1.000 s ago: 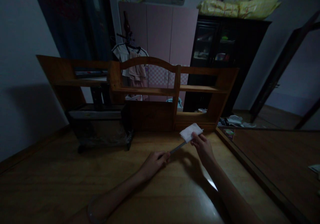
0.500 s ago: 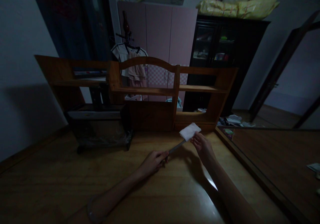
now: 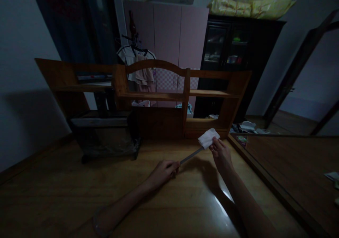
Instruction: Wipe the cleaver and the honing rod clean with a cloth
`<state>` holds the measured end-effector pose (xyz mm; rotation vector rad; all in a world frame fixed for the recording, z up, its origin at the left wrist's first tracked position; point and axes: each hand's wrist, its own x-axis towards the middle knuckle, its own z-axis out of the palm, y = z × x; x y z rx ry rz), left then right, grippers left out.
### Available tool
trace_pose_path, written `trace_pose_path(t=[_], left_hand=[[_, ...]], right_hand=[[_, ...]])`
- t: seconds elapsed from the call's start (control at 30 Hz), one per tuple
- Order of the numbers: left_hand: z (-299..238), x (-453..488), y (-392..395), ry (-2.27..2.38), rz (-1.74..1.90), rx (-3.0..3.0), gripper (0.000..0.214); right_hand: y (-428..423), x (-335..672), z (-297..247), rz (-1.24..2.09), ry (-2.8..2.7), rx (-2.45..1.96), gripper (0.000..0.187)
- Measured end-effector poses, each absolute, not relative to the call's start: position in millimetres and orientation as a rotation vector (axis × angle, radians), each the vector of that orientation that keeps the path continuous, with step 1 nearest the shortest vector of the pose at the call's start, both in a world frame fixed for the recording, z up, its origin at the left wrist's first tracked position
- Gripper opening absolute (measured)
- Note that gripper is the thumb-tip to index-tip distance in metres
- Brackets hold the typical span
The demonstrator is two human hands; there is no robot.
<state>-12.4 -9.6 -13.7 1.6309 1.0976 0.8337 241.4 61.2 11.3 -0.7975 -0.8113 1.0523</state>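
Note:
My left hand (image 3: 165,172) is closed round one end of a thin, straight, grey blade-like tool (image 3: 191,155); the fingers cover that end, and its exact kind cannot be made out. The tool slants up to the right above the wooden surface. Around its far end lies a folded white tissue (image 3: 208,137), hiding the tip. My right hand (image 3: 221,155) pinches the tissue at its right side, thumb and fingers pressed together.
A wooden shelf unit (image 3: 153,96) stands along the back of the wooden tabletop (image 3: 127,202). At left is a black-framed, box-like thing (image 3: 106,139) with clear wrapping. A raised wooden ledge (image 3: 265,170) borders the right side. Pink cabinets (image 3: 166,36) stand behind.
My right hand and the tissue have moved to the right, outward along the grey tool. A longer stretch of the tool now shows between the hands. My left hand has barely shifted.

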Motion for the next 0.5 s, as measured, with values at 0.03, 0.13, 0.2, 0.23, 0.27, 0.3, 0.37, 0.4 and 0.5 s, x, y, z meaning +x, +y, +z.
trace_pose_path(t=[0.03, 0.13, 0.2, 0.23, 0.27, 0.3, 0.37, 0.4, 0.5], left_hand=[[-14, -13, -10, 1.099, 0.842, 1.637, 0.053], [-12, -13, -10, 1.119, 0.849, 1.643, 0.053], [-11, -13, -10, 1.131, 0.843, 1.631, 0.054], [-10, -13, -11, 1.135, 0.840, 1.623, 0.054], [-10, -13, -11, 1.137, 0.838, 1.614, 0.054], [-10, -13, -10, 1.140, 0.840, 1.606, 0.054], [-11, -12, -10, 1.149, 0.849, 1.591, 0.054], [-11, -12, -9, 1.155, 0.858, 1.584, 0.054], [-13, -12, -8, 1.157, 0.864, 1.557, 0.055]], right_hand=[[61, 241, 11, 1.070, -0.812, -0.785, 0.028], [61, 238, 7, 1.125, -0.824, -0.757, 0.025], [61, 237, 5, 1.160, -0.835, -0.745, 0.024], [61, 236, 4, 1.177, -0.842, -0.739, 0.023], [61, 234, 3, 1.195, -0.850, -0.733, 0.022], [61, 233, 2, 1.214, -0.861, -0.726, 0.021], [60, 228, 0, 1.254, -0.891, -0.713, 0.020], [59, 225, -1, 1.274, -0.909, -0.708, 0.020], [56, 215, -2, 1.333, -0.971, -0.707, 0.021]])
